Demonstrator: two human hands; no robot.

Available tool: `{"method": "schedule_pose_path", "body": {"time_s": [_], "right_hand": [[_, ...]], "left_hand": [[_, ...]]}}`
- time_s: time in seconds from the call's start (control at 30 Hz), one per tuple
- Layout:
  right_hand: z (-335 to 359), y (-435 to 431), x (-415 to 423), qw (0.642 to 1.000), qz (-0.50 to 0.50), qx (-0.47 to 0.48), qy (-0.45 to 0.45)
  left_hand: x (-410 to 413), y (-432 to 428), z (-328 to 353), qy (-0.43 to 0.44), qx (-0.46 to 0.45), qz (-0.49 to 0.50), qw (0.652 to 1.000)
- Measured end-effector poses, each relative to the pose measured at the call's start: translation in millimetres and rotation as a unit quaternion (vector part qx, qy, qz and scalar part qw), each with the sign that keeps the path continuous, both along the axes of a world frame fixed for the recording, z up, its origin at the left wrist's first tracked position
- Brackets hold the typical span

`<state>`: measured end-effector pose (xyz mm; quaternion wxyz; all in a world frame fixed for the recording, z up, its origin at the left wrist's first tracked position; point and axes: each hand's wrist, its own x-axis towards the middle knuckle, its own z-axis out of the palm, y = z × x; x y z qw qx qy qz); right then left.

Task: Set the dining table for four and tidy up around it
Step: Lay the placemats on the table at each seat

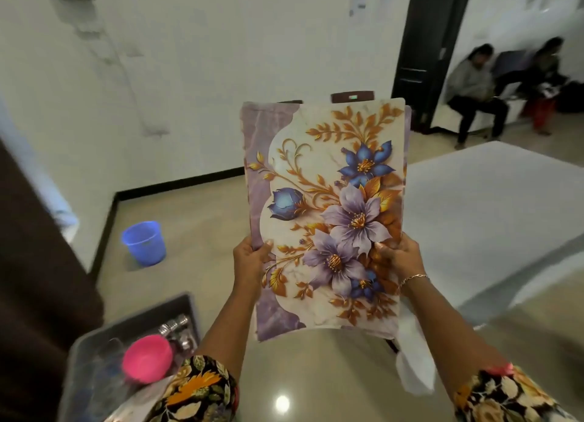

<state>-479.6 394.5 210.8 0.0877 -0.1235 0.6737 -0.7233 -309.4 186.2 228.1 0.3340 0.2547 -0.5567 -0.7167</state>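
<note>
- Head view: a stack of floral placemats (328, 219) is held upright in the air, in front of the person, over the floor and beside the white desk (493, 219) at the right.
- The stack's left edge is clasped by the left hand (249, 257), the grip closed on it with the thumb laid across the printed face.
- The right edge is clasped by the right hand (399, 257) in the same closed grip; a thin bracelet (414, 277) is worn on that wrist.
- A second mat's edge is seen just behind the front one at the top right.
- At the lower left, a grey tray (94, 336) is seen, with a pink bowl (147, 358) and some blurred metal items inside.
- A blue bucket (143, 243) stands on the floor, well apart from the desk.
</note>
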Motion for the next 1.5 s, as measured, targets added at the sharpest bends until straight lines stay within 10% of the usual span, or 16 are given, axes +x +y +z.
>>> {"method": "schedule_pose_path", "body": {"time_s": [0.67, 1.5], "right_hand": [[41, 216, -153, 0.994, -0.084, -0.073, 0.003], [-34, 187, -304, 0.992, -0.025, -0.074, -0.098]], "left_hand": [[-216, 181, 14, 0.087, -0.050, -0.119, 0.988], [-327, 153, -66, -0.143, -0.060, -0.124, 0.980]]}}
